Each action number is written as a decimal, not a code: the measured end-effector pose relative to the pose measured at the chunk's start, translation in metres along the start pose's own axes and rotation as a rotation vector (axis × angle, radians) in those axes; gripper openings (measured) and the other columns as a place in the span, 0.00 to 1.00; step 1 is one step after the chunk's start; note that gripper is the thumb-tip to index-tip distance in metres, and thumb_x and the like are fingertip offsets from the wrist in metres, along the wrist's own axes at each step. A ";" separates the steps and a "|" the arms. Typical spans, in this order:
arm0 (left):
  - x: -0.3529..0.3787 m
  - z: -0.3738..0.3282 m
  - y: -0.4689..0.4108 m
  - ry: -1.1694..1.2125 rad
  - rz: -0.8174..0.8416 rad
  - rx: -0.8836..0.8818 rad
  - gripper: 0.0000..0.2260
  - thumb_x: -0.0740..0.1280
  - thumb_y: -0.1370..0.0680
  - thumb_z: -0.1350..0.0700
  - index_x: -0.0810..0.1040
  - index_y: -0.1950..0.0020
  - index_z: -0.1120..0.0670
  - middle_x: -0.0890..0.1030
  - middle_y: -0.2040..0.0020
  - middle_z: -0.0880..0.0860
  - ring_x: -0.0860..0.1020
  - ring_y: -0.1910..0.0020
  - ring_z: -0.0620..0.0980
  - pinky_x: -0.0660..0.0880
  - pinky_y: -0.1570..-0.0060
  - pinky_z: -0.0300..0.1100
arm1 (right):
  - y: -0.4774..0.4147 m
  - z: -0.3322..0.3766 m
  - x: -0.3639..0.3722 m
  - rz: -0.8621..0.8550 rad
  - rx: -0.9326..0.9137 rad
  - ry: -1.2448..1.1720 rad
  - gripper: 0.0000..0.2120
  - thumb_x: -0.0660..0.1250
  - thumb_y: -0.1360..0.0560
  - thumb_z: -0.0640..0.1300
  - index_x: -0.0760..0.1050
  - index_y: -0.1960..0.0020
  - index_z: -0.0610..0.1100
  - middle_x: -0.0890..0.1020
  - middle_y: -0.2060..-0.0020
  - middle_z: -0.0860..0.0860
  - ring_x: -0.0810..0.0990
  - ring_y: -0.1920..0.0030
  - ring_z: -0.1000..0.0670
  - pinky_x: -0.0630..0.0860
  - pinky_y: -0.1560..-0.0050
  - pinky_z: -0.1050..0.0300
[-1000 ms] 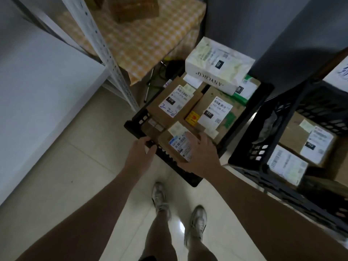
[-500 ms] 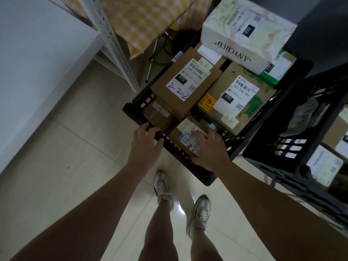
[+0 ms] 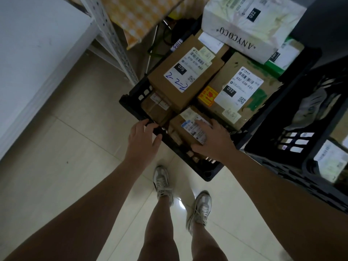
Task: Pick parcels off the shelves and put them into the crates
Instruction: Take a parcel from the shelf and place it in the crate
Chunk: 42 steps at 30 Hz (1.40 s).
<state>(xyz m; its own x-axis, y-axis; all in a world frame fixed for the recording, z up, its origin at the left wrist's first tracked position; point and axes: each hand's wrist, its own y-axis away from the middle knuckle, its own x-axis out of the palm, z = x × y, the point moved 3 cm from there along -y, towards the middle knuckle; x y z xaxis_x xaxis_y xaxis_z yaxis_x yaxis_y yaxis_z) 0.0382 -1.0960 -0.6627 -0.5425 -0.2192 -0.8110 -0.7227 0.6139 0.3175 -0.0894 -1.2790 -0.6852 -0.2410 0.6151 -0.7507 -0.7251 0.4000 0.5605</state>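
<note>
5 or more parcels already pack the near crate (image 3: 131, 98); the right hand (image 3: 216, 142) clasps a small labelled parcel (image 3: 190, 129) at its front corner; the left hand (image 3: 141, 142) rests loose-fingered on the rim; the 2nd crate (image 3: 282, 161) looks part-filled, so picking probably continues.

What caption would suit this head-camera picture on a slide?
Right hand grips a small labelled parcel in a black crate; left hand rests on its rim.

parcels (image 3: 185, 76) in crate (image 3: 131, 102), second crate (image 3: 293, 166) right
</note>
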 end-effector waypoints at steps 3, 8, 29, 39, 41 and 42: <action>0.000 -0.003 -0.004 0.007 0.001 -0.011 0.17 0.63 0.20 0.54 0.72 0.33 0.57 0.67 0.31 0.58 0.61 0.30 0.58 0.59 0.32 0.52 | 0.000 0.006 0.009 -0.004 -0.079 0.064 0.39 0.72 0.30 0.59 0.58 0.25 0.54 0.57 0.30 0.41 0.59 0.31 0.38 0.64 0.32 0.40; 0.005 -0.005 -0.004 -0.015 0.033 -0.014 0.17 0.62 0.20 0.54 0.71 0.32 0.57 0.66 0.30 0.58 0.60 0.30 0.57 0.58 0.32 0.50 | -0.002 0.007 0.020 -0.061 -0.138 0.057 0.26 0.65 0.22 0.47 0.62 0.26 0.53 0.59 0.29 0.42 0.63 0.32 0.38 0.65 0.32 0.39; -0.168 -0.075 0.038 -0.409 -0.082 0.143 0.18 0.56 0.18 0.51 0.66 0.29 0.54 0.67 0.31 0.55 0.65 0.33 0.54 0.64 0.37 0.46 | 0.077 0.107 -0.131 -0.210 -0.236 0.212 0.22 0.55 0.18 0.51 0.62 0.26 0.45 0.63 0.28 0.43 0.65 0.31 0.41 0.67 0.34 0.47; -0.356 -0.164 0.125 -0.476 -0.557 0.324 0.18 0.63 0.21 0.54 0.72 0.32 0.58 0.74 0.34 0.59 0.71 0.35 0.59 0.67 0.37 0.52 | 0.177 0.221 -0.305 -0.606 -0.607 0.204 0.21 0.57 0.18 0.49 0.65 0.27 0.45 0.65 0.28 0.45 0.66 0.31 0.43 0.69 0.35 0.47; -0.386 -0.167 0.141 -0.484 -0.638 0.334 0.17 0.65 0.22 0.55 0.74 0.35 0.60 0.76 0.37 0.61 0.74 0.39 0.62 0.70 0.41 0.54 | 0.191 0.247 -0.324 -0.667 -0.671 0.178 0.21 0.58 0.19 0.49 0.66 0.27 0.46 0.67 0.29 0.46 0.67 0.32 0.44 0.69 0.35 0.49; -0.400 -0.167 0.148 -0.492 -0.666 0.326 0.17 0.65 0.22 0.55 0.74 0.35 0.59 0.76 0.38 0.61 0.74 0.40 0.62 0.71 0.42 0.54 | 0.198 0.261 -0.332 -0.694 -0.706 0.157 0.21 0.59 0.19 0.48 0.67 0.28 0.45 0.69 0.30 0.46 0.69 0.33 0.45 0.69 0.36 0.49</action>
<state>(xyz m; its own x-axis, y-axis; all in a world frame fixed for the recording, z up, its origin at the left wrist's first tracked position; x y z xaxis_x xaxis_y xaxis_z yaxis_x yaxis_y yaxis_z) 0.0773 -1.0443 -0.2090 0.2465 -0.3037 -0.9203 -0.6238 0.6770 -0.3905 0.0154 -1.2270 -0.2340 0.3351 0.2817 -0.8991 -0.9421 0.1101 -0.3166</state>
